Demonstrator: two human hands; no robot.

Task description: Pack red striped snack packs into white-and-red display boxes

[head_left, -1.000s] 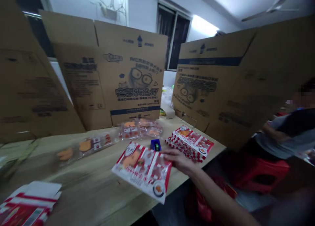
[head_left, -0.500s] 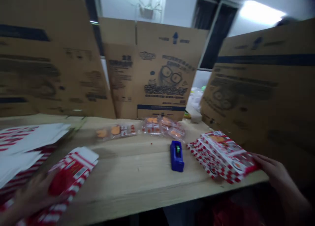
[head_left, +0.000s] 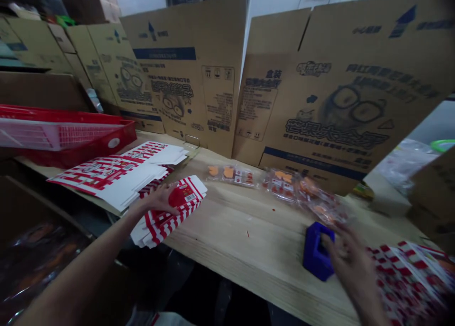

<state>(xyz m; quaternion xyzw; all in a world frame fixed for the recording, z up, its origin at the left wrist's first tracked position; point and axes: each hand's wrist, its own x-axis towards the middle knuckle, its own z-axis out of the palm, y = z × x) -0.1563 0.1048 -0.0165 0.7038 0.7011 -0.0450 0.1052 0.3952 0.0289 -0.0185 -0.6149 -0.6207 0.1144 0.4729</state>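
Observation:
My left hand (head_left: 160, 200) rests on top of a small stack of flat red-and-white striped cartons (head_left: 169, 211) near the table's front left edge, fingers lying over the top carton. My right hand (head_left: 350, 262) hovers at the blue tape dispenser (head_left: 316, 250), fingertips touching its right side; the hand is blurred. A pile of red-checked packs (head_left: 412, 278) lies just right of that hand. Clear packets of orange snacks (head_left: 287, 181) lie in a row along the back of the wooden table (head_left: 249, 240).
Large brown printed cardboard boxes (head_left: 320, 89) stand as a wall behind the table. More flat striped cartons (head_left: 113, 172) are spread at the left, beside a red plastic basket (head_left: 64, 131). A clear plastic bag (head_left: 405, 162) sits at the far right.
My view has swung left. My left hand came onto the striped carton stack. My right hand left the red-checked packs and moved to the blue tape dispenser.

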